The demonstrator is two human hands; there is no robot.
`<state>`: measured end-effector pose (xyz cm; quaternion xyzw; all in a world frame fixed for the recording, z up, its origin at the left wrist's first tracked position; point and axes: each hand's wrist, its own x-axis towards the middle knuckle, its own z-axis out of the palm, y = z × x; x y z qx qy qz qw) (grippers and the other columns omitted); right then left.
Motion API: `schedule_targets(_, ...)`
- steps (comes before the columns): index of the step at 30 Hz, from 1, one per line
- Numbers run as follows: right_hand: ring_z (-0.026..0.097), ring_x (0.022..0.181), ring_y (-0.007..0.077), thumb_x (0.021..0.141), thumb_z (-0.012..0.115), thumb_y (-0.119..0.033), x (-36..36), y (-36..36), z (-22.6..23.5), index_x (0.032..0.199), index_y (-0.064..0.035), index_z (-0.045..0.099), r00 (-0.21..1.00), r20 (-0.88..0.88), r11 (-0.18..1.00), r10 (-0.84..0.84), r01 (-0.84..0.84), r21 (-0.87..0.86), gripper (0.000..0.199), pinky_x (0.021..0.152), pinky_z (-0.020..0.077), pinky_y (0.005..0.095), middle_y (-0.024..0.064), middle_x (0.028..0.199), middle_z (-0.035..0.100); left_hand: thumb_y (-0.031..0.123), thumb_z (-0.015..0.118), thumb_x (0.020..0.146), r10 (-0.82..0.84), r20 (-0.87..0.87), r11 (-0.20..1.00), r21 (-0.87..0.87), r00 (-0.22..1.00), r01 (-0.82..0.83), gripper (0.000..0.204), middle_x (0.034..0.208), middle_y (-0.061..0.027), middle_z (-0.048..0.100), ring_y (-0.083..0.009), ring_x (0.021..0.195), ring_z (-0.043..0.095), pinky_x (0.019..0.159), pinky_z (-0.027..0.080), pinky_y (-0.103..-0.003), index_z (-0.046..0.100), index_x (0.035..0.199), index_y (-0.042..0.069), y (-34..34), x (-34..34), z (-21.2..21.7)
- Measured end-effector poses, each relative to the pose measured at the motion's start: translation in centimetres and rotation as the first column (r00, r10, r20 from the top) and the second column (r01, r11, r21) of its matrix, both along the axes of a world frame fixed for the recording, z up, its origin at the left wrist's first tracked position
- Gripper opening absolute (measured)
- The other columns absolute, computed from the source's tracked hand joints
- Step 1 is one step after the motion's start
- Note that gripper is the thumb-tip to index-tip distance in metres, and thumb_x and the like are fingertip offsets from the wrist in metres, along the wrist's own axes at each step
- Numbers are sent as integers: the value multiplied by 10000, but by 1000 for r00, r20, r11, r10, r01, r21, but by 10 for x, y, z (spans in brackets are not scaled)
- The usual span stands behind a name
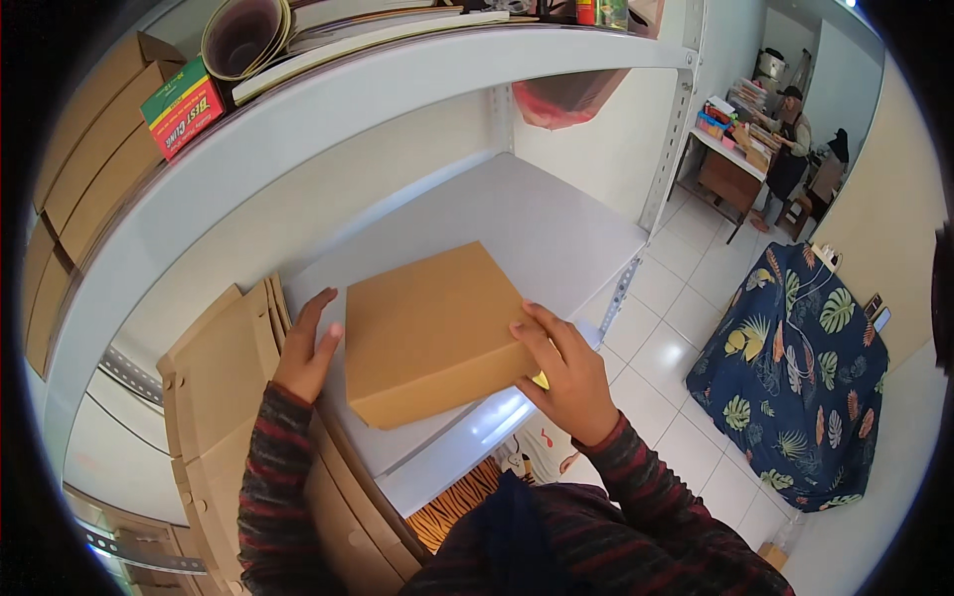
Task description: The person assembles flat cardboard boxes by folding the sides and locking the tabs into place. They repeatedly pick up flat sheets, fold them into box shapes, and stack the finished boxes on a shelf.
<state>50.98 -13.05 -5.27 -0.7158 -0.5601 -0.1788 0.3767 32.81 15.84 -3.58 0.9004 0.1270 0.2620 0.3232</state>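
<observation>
A closed brown cardboard box [432,323] rests at a slant on the grey shelf board [566,204], close to its front edge. My right hand [571,372] grips the box's right end, fingers on the top and side, with the thumb low by the bottom edge. Beside the left end is my left hand [310,348], its thumb and fingers apart and a narrow gap between it and the cardboard. Flattened cardboard sheets [224,368] stand upright just left of that hand.
Overhead, the upper shelf's edge [298,119] carries a red-and-green small box [184,109], a round container [243,40] and stacked brown boxes [99,149]. A perforated post [671,139] rises at the right. Beyond are a leaf-patterned cloth cover [795,387] and another person [790,139] by a table.
</observation>
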Motion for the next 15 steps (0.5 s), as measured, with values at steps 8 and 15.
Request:
schedule_targets(8,563,1009,342,586,767,-78,-6,17,-13,1195,-13,511,999,42,997,34,-37,74,664,794,514,383,192,1256,497,213,837,581,-139,-92,927,338,986,162,863,1394,-214,402,-388,1337,337,1095,289,-479,434,1328,56,-43,-36,-3)
schedule_targets(15,562,1025,343,633,739,-86,8,22,-28,1174,-7,509,987,146,998,62,-56,-42,593,798,523,385,196,1253,493,21,788,636,-69,-7,939,336,998,68,716,1397,-191,407,-370,1267,445,1035,408,-401,465,1275,59,-30,-35,-25)
